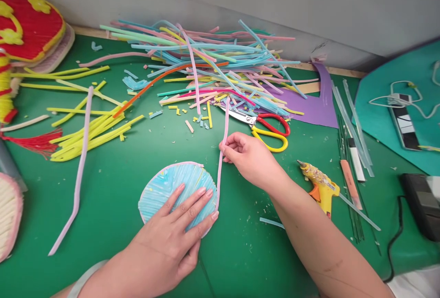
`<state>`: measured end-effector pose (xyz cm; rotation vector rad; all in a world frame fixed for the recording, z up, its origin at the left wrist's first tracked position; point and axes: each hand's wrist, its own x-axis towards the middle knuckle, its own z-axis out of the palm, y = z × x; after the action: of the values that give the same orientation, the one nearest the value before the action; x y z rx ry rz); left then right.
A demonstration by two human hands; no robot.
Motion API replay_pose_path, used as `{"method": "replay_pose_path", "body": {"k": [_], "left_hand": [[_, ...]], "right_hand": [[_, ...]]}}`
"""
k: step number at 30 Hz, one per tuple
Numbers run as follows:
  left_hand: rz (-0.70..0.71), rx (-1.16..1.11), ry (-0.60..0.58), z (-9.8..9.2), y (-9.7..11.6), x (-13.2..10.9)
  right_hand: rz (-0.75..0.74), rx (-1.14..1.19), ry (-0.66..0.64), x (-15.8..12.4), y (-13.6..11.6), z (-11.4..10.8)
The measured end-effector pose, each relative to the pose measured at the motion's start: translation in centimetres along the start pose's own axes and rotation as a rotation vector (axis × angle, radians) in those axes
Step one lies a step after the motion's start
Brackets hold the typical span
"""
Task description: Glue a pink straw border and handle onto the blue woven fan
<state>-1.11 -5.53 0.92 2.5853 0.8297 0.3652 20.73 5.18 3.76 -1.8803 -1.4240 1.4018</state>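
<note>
My left hand [180, 234] lies flat with its fingers stretched over a round light-blue disc [185, 176] covered in fuzzy strips. Pink edging runs along the disc's upper rim. Between thumb and fingers my right hand [247, 156] pinches a pale pink pipe cleaner [222, 169]. The strip stands nearly straight along the disc's right side, its lower end at the rim near my left fingertips. Just beyond my right hand are scissors [264, 126] with one red and one yellow handle. A yellow hot glue gun [319, 183] rests right of my right forearm.
Many coloured pipe cleaners [213, 55] are heaped at the back, over purple sheet material [325, 101]. Yellow strips [99, 133] and a bent lilac one [80, 165] lie left. Clear glue sticks [354, 124] and a phone [404, 124] are right. A red decorated piece [30, 23] stands back left.
</note>
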Motion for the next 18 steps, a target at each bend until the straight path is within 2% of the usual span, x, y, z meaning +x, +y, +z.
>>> {"method": "replay_pose_path", "body": {"k": [18], "left_hand": [[-0.018, -0.022, -0.032, 0.01, 0.04, -0.01]], "right_hand": [[-0.094, -0.208, -0.018, 0.96, -0.75, 0.83]]}}
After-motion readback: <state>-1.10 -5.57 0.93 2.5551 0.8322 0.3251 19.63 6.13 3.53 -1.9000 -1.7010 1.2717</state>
